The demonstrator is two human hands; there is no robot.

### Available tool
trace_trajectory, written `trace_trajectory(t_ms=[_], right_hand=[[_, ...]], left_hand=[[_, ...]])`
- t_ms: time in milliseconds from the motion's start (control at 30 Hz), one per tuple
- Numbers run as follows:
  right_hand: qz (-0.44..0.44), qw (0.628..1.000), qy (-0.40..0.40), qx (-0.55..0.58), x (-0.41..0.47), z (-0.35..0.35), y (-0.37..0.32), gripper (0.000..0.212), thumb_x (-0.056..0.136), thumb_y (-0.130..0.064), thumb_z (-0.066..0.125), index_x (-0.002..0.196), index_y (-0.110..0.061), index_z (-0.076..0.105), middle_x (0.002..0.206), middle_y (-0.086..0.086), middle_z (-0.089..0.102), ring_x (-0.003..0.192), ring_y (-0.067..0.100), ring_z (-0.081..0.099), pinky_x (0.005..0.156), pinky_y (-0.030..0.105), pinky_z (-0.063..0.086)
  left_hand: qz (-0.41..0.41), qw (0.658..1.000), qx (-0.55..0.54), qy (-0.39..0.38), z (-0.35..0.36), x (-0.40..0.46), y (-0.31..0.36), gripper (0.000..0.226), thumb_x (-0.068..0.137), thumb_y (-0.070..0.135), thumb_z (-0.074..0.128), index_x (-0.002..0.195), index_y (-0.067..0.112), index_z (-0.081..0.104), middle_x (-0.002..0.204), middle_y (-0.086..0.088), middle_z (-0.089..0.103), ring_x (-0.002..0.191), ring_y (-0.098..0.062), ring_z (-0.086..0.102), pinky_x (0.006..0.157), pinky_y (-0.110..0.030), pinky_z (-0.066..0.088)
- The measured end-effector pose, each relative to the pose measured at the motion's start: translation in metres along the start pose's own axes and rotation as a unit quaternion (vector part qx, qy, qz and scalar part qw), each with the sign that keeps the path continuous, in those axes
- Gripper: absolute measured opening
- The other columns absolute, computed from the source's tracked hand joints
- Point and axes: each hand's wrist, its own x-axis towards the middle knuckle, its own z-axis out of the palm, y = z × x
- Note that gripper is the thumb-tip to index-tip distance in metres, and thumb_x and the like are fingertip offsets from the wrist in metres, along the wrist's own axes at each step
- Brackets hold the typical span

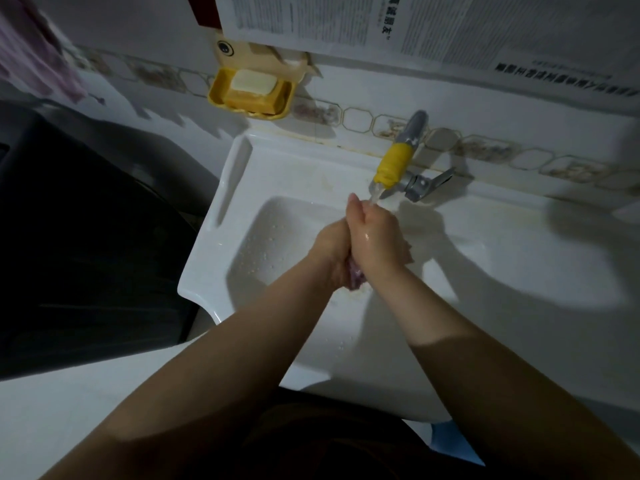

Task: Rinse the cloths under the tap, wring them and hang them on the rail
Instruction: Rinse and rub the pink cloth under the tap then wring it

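A small purple cloth (pixel 460 277) is squeezed between both hands over the white sink (pixel 277 216). My left hand (pixel 330 251) grips it from the left and my right hand (pixel 375 237) wraps it from the right, so only its lower end shows. Just above the hands the tap (pixel 393 164), wrapped in yellow, runs water onto my right hand. A pink cloth (pixel 38 53) hangs at the top left; the rail itself is out of view.
A yellow soap dish (pixel 252 90) with two soap bars is fixed to the tiled wall behind the sink. Printed paper sheets (pixel 415 26) hang above the tap. A dark appliance (pixel 79 244) stands left of the sink. The tap lever (pixel 440 180) points right.
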Motion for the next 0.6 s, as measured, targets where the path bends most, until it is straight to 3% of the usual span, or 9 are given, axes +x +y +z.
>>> trace_trajectory(t_ms=[33,100,167,200,267,333,400,467,600], right_hand=[[0.013,1.0,-0.004,-0.008,0.006,0.001,0.005,0.05,0.099,-0.045,0.036,0.09,-0.007,0.067,0.093,0.018,0.069,0.092,0.036,0.062,0.079,0.04,0.049],[0.038,0.999,-0.018,-0.015,0.025,-0.001,0.018,0.045,0.099,-0.042,0.039,0.092,-0.008,0.067,0.096,0.018,0.069,0.094,0.035,0.063,0.079,0.039,0.05],[0.064,0.996,-0.062,0.022,0.035,-0.001,0.027,0.04,0.099,-0.041,0.042,0.095,-0.008,0.066,0.094,0.016,0.069,0.094,0.034,0.063,0.081,0.038,0.05],[0.075,0.992,-0.089,0.045,0.036,-0.002,0.027,0.041,0.099,-0.041,0.043,0.096,-0.006,0.065,0.088,0.015,0.067,0.091,0.033,0.063,0.079,0.036,0.049],[0.072,0.985,-0.14,0.067,0.038,-0.008,0.024,0.049,0.098,-0.044,0.044,0.093,0.0,0.064,0.079,0.014,0.062,0.084,0.033,0.062,0.072,0.032,0.044],[0.051,0.973,-0.201,0.099,0.037,-0.019,0.023,0.05,0.095,-0.047,0.049,0.089,-0.001,0.066,0.079,0.016,0.064,0.082,0.03,0.063,0.07,0.03,0.045],[0.029,0.955,-0.274,0.107,0.035,-0.027,0.027,0.038,0.091,-0.049,0.052,0.082,-0.015,0.065,0.078,0.004,0.066,0.074,0.014,0.062,0.067,0.021,0.045],[0.017,0.939,-0.321,0.121,0.035,-0.029,0.035,0.028,0.088,-0.047,0.056,0.078,-0.021,0.061,0.08,-0.001,0.064,0.076,0.01,0.058,0.07,0.022,0.044],[0.018,0.901,-0.377,0.213,0.037,-0.03,0.052,0.007,0.088,-0.024,0.061,0.09,-0.017,0.061,0.087,0.0,0.065,0.083,0.013,0.059,0.082,0.032,0.047]], left_hand=[[-0.024,0.999,0.01,-0.019,-0.003,0.0,-0.003,0.055,0.1,0.045,0.035,0.061,0.01,0.05,0.043,-0.007,0.048,0.034,-0.017,0.046,0.038,-0.016,0.037],[-0.004,0.998,0.057,-0.042,-0.009,-0.004,-0.008,0.059,0.097,0.05,0.042,0.065,0.004,0.059,0.055,-0.011,0.062,0.051,-0.021,0.06,0.053,-0.025,0.052],[0.042,0.978,0.193,-0.063,-0.019,-0.005,-0.002,0.066,0.082,0.065,0.055,0.087,0.001,0.069,0.084,-0.015,0.073,0.082,-0.029,0.07,0.085,-0.038,0.056],[0.062,0.948,0.302,-0.082,-0.025,-0.01,0.005,0.069,0.075,0.068,0.06,0.096,0.003,0.068,0.092,-0.013,0.073,0.089,-0.028,0.069,0.09,-0.04,0.054],[0.095,0.864,0.487,-0.08,-0.036,-0.013,0.016,0.052,0.081,0.057,0.066,0.099,0.009,0.067,0.091,-0.007,0.07,0.083,-0.023,0.065,0.084,-0.033,0.052],[0.141,0.825,0.545,-0.046,-0.046,-0.013,0.03,0.036,0.089,0.042,0.063,0.096,0.008,0.068,0.087,-0.009,0.068,0.076,-0.021,0.06,0.075,-0.029,0.049],[0.18,0.835,0.519,-0.033,-0.052,-0.015,0.041,0.031,0.092,0.034,0.061,0.091,0.003,0.067,0.075,-0.007,0.065,0.063,-0.014,0.057,0.061,-0.023,0.045],[0.2,0.846,0.493,-0.039,-0.055,-0.017,0.048,0.025,0.093,0.031,0.06,0.087,0.007,0.066,0.067,-0.002,0.062,0.054,-0.006,0.054,0.054,-0.018,0.045],[0.243,0.867,0.431,-0.058,-0.048,-0.02,0.051,0.024,0.098,0.027,0.053,0.098,0.007,0.066,0.091,-0.02,0.071,0.072,-0.027,0.066,0.068,-0.041,0.056]])
